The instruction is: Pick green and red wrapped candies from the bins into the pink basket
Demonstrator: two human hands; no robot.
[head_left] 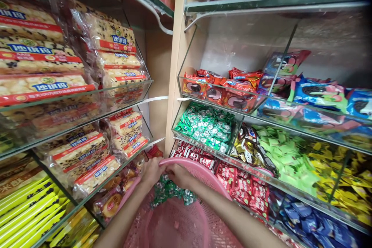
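A pink plastic basket (223,186) with a perforated wall is tilted toward me below the shelf corner. My left hand (151,171) is closed on its far rim. Right beside it, my right hand (179,175) is curled, fingers bent inward at the rim; what lies in them is hidden. Green-wrapped candies (171,193) rest in the basket just under my hands, against the far wall. Similar green candies (205,126) fill a glass-fronted compartment above the rim.
Packaged puffed-rice bars (119,38) stack on the left shelves. To the right are red-wrapped candies (244,190), light green packets (286,153), yellow packets (331,178) and blue packets (314,217). A wooden post (174,58) and glass shelf edges frame the corner.
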